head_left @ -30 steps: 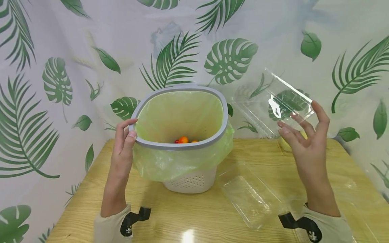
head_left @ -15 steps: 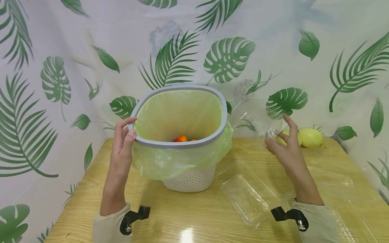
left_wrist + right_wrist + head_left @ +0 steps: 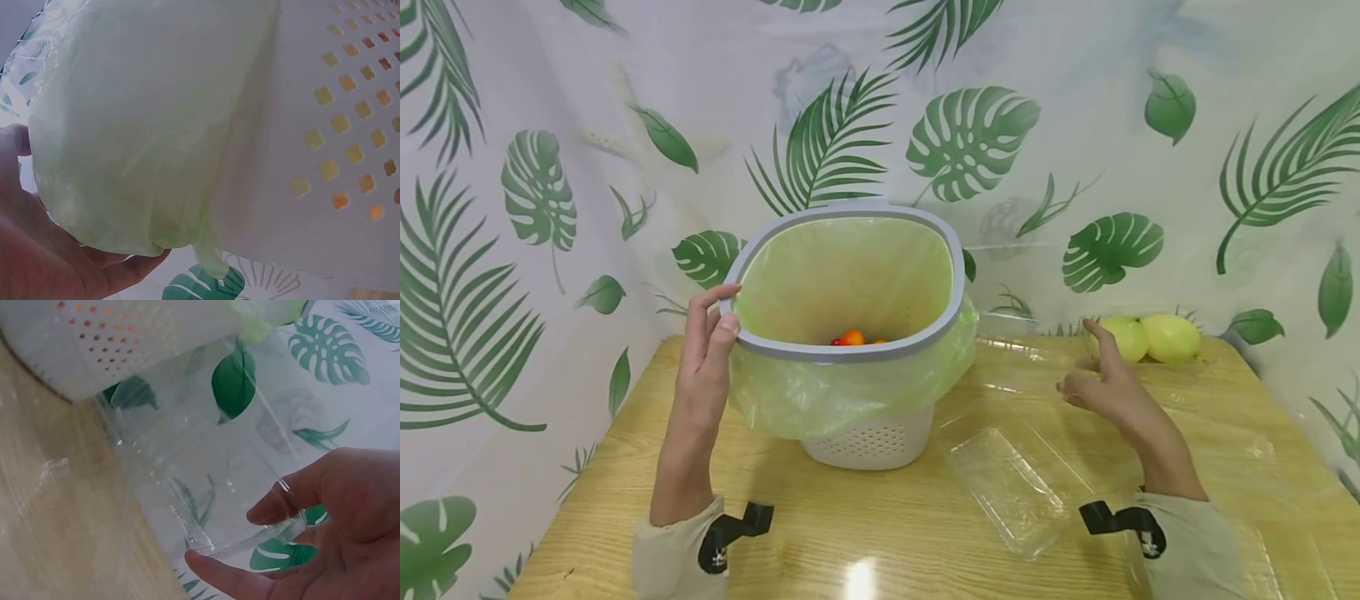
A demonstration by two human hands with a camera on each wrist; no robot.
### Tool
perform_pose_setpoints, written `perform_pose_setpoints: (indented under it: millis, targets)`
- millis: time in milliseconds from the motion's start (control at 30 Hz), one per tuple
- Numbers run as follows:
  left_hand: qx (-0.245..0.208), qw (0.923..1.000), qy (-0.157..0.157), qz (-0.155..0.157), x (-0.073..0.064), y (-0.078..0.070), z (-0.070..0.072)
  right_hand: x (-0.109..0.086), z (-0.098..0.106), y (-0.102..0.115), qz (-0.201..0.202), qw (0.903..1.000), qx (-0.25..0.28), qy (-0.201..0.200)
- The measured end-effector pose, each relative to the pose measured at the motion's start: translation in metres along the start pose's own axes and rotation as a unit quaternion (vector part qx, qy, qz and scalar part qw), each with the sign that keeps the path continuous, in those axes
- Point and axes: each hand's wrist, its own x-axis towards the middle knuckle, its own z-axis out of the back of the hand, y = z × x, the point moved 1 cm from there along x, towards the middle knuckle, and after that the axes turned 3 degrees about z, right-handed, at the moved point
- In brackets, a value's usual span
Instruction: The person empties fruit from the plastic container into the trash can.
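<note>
My left hand [image 3: 700, 358] grips the grey rim [image 3: 842, 356] of a white perforated trash bin [image 3: 872, 448], on its left side. A green plastic liner bag [image 3: 820, 400] hangs over the rim; orange and red round items [image 3: 852, 337] lie inside. Right of the bin, my right hand [image 3: 1123, 392] pinches one end of a clear plastic tray [image 3: 1013, 350], low over the table's back edge. The right wrist view shows thumb and fingers on that tray [image 3: 231, 506]. In the left wrist view, my left hand [image 3: 56, 250] is partly behind the bag.
Another clear plastic tray [image 3: 1011, 492] lies on the wooden table [image 3: 775, 550] right of the bin. Two yellow-green round fruits [image 3: 1170, 337] sit at the back right. More clear plastic [image 3: 1270, 550] lies at the front right. A leaf-print curtain [image 3: 700, 83] stands behind.
My right hand has moved left and down, lowering the clear tray from in front of the curtain to near the tabletop. The yellow-green fruits came into view. My left hand stays on the rim.
</note>
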Motion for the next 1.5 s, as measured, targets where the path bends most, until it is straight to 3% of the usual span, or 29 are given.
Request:
perform_pose_setpoints:
  millis: [400, 667, 800, 867, 1067, 1267, 1500]
  targets:
    - [0.002, 1.0000, -0.005, -0.004, 0.001, 0.000, 0.004, 0.010, -0.002, -0.013, -0.035, 0.9993, -0.015, -0.004]
    - [0.007, 0.9999, -0.009, 0.002, 0.000, -0.001, 0.006, 0.012, -0.010, -0.013, -0.035, 0.9946, -0.092, 0.034]
    - [0.004, 1.0000, -0.009, 0.001, 0.000, -0.001, 0.006, 0.005, -0.003, -0.008, -0.035, 0.9867, -0.156, 0.026]
    - [0.002, 1.0000, -0.007, 0.001, 0.000, -0.001, 0.005, 0.001, 0.002, -0.002, -0.025, 0.9850, -0.170, 0.013]
    - [-0.006, 1.0000, 0.000, 0.002, 0.000, 0.000, 0.002, -0.014, 0.017, 0.014, 0.053, 0.9885, -0.127, -0.062]
    - [-0.006, 0.9999, 0.004, -0.008, 0.002, 0.001, 0.002, -0.020, 0.046, 0.022, 0.102, 0.9751, -0.123, -0.153]
    - [-0.012, 0.9998, 0.004, -0.015, 0.003, 0.001, 0.002, -0.010, 0.092, 0.005, 0.126, 0.9638, -0.141, -0.188]
